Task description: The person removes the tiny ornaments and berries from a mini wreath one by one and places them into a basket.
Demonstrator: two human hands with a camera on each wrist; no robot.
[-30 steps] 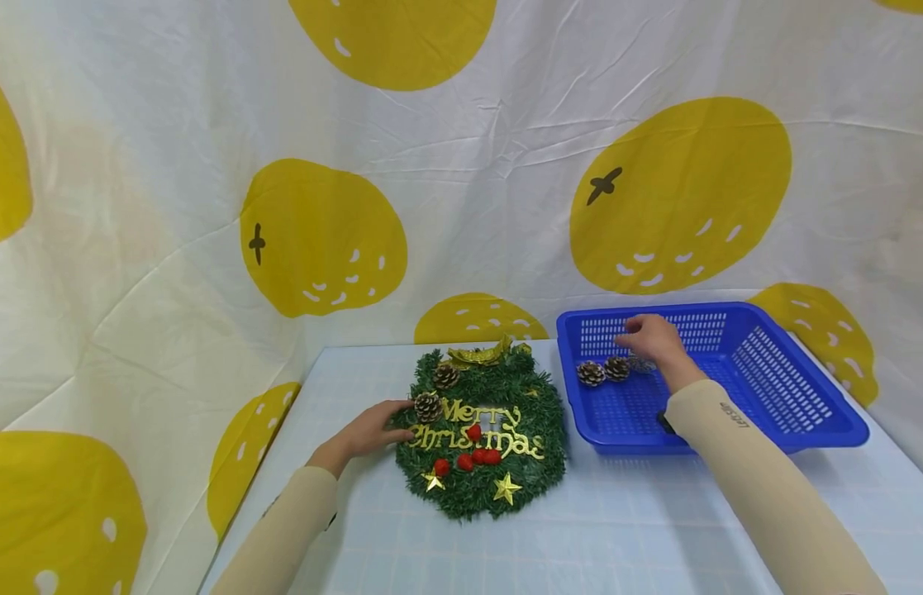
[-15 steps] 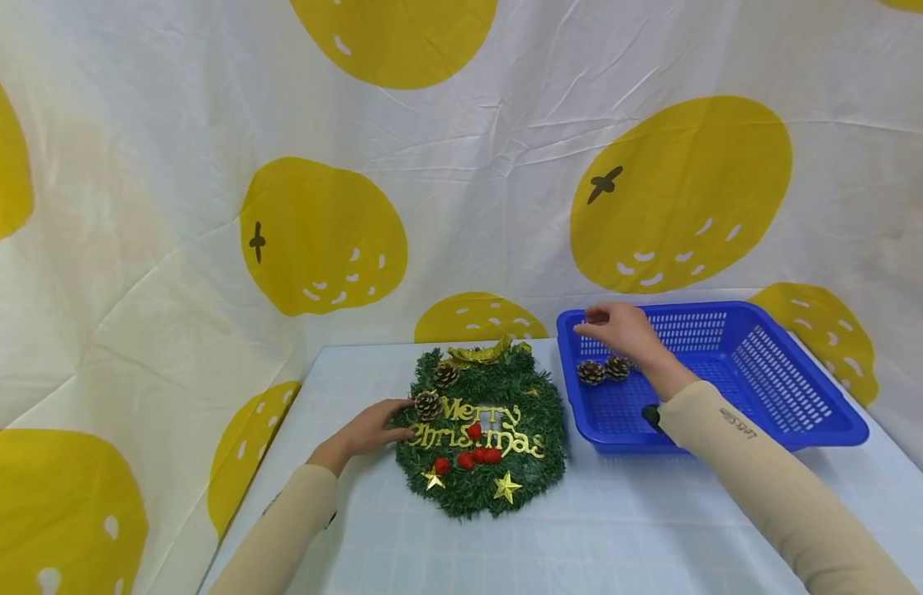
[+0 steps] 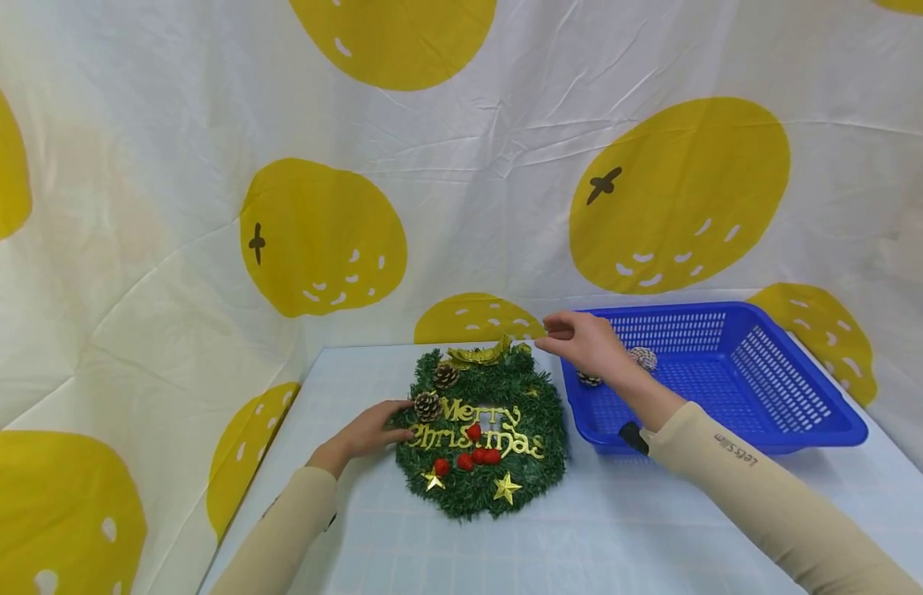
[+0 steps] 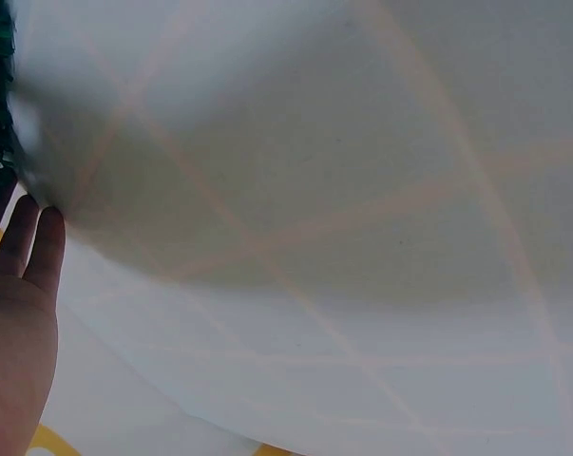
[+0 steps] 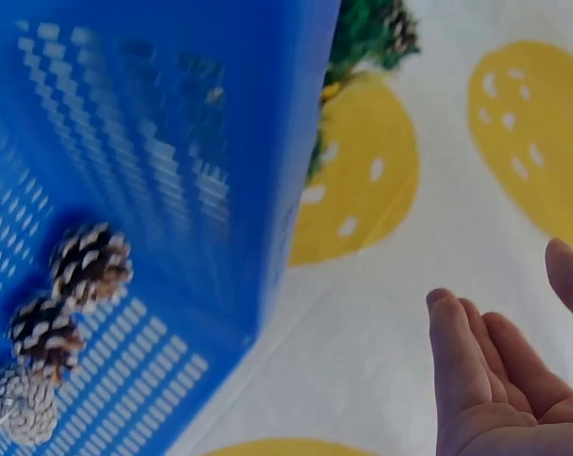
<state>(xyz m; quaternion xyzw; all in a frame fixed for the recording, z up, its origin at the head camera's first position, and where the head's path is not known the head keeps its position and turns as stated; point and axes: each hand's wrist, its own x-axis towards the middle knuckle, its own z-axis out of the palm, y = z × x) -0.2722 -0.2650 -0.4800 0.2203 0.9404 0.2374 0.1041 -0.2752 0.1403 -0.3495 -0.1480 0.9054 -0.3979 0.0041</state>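
A green Christmas wreath (image 3: 472, 487) with gold "Merry Christmas" lettering lies on the table. It carries pine cones (image 3: 428, 406), red berries (image 3: 465, 462), gold stars (image 3: 506, 487) and a gold ribbon (image 3: 479, 354). My left hand (image 3: 372, 428) touches its left edge; in the left wrist view the fingers (image 4: 45, 252) look fairly straight. Between the wreath and a blue basket (image 3: 729, 442), over the basket's left rim, my right hand (image 3: 589, 340) is raised. The right wrist view shows its thumb (image 5: 569, 275) apart from bent fingers (image 5: 457, 347) and nothing held.
Inside the basket lie two brown pine cones (image 5: 91, 266) and a whitish ball-shaped piece (image 5: 22, 404). A white cloth (image 3: 498, 190) with yellow fruit prints hangs behind and left of the pale checked table (image 3: 431, 562).
My right hand has moved left, from above the basket's inside to over its left rim toward the wreath. The left hand and wreath have stayed put.
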